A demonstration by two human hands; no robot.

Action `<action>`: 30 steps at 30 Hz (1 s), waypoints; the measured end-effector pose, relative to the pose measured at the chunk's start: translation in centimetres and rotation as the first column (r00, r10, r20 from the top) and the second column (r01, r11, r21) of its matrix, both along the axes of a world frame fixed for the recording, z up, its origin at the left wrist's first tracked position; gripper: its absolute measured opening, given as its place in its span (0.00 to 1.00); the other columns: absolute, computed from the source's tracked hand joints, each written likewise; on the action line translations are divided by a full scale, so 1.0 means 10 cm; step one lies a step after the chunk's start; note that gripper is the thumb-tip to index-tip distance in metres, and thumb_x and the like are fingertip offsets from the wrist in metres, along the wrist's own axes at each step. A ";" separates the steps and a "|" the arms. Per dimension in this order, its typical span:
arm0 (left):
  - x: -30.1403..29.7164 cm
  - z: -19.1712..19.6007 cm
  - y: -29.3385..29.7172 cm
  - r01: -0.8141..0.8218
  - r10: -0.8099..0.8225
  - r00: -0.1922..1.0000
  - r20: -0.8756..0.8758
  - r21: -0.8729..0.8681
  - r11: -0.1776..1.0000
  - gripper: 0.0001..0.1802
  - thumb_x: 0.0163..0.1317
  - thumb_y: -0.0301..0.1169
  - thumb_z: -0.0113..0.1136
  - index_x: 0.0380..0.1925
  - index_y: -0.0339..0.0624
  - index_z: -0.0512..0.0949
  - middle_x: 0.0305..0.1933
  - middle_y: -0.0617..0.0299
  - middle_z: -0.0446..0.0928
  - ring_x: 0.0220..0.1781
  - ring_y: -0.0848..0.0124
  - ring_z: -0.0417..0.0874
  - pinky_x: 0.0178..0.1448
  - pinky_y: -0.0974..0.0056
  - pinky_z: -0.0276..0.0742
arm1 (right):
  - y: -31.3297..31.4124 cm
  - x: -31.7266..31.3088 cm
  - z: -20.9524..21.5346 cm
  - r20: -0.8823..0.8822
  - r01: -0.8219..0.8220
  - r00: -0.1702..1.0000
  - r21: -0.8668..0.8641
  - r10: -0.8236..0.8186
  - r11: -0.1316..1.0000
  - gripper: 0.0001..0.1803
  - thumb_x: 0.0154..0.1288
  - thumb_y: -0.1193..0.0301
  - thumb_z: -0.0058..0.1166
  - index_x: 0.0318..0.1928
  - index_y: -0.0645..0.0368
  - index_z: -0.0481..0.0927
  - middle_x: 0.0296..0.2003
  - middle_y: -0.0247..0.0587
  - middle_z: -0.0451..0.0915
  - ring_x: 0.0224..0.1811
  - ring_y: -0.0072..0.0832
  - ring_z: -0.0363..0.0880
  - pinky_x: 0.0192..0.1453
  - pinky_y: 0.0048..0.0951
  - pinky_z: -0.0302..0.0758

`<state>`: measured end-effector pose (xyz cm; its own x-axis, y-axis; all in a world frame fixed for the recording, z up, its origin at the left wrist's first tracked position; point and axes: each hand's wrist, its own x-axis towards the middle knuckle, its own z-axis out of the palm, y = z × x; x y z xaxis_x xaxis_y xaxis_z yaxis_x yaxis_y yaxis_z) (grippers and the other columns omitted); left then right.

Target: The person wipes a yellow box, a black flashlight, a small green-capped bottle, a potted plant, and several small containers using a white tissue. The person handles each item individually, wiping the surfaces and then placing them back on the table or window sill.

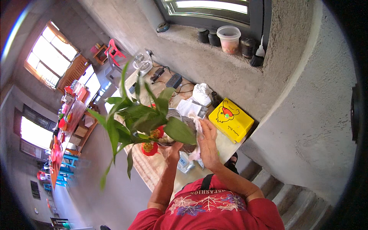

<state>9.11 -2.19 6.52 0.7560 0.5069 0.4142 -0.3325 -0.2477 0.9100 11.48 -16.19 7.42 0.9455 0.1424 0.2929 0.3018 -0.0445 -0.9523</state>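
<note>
A leafy green plant (143, 119) stands in a rounded glass vase (188, 148), much of which is hidden behind the leaves. Red and gold round ornaments (149, 148) hang among its stems. My left hand (172, 151) grips the near left side of the vase, its fingers partly out of sight. On the right side, my right hand (208, 145) presses a pale pink cloth (197, 132) against the vase, with fingers bent over the cloth.
The table (143, 172) also bears a yellow box (231, 119), a white bundled cloth (202, 94), papers (188, 108), a clear plastic packet (184, 164), and a black power adapter (174, 81) with cords. Jars and a plastic tub (229, 40) line the windowsill. Steps (285, 199) descend at lower right.
</note>
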 end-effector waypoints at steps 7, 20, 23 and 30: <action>0.12 -0.08 0.01 0.170 -0.185 0.983 -0.013 -0.339 0.926 0.28 0.41 0.28 0.69 0.47 0.37 0.73 0.46 0.59 0.77 0.45 0.69 0.78 0.51 0.63 0.73 | -0.11 0.58 0.32 0.205 -0.296 0.926 -0.129 0.318 0.946 0.22 0.69 0.62 0.35 0.54 0.66 0.68 0.51 0.51 0.71 0.55 0.43 0.66 0.60 0.37 0.59; 0.52 -0.47 0.19 0.281 -0.239 0.958 0.159 -0.350 0.894 0.26 0.47 0.41 0.67 0.43 0.37 0.74 0.44 0.61 0.75 0.47 0.68 0.74 0.52 0.63 0.69 | -0.11 1.63 -0.78 -0.514 -0.538 0.419 0.524 0.749 0.661 0.31 0.63 0.47 0.46 0.54 0.61 0.73 0.54 0.41 0.71 0.54 0.26 0.68 0.59 0.26 0.63; 0.81 -0.64 0.20 0.286 -0.258 0.958 0.128 -0.530 0.798 0.17 0.55 0.43 0.55 0.38 0.43 0.72 0.38 0.64 0.73 0.41 0.69 0.74 0.44 0.63 0.71 | -0.13 1.71 -1.10 -0.551 -0.182 0.200 0.792 0.810 0.583 0.26 0.65 0.60 0.47 0.58 0.63 0.68 0.52 0.42 0.75 0.42 0.28 0.78 0.51 0.30 0.74; 1.62 -0.33 0.09 0.017 -0.073 0.996 -0.043 -0.746 0.666 0.15 0.55 0.30 0.55 0.43 0.41 0.71 0.41 0.64 0.74 0.41 0.69 0.77 0.41 0.63 0.75 | -0.45 1.58 -1.01 -0.460 -0.378 0.423 0.693 0.780 0.614 0.19 0.65 0.65 0.46 0.50 0.65 0.70 0.36 0.43 0.78 0.34 0.28 0.79 0.38 0.29 0.76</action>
<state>25.36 -1.28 3.27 0.7962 0.5897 -0.1354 -0.2594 0.5349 0.8041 27.33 -20.72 -2.63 0.5876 0.7902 -0.1739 -0.6396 0.3220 -0.6980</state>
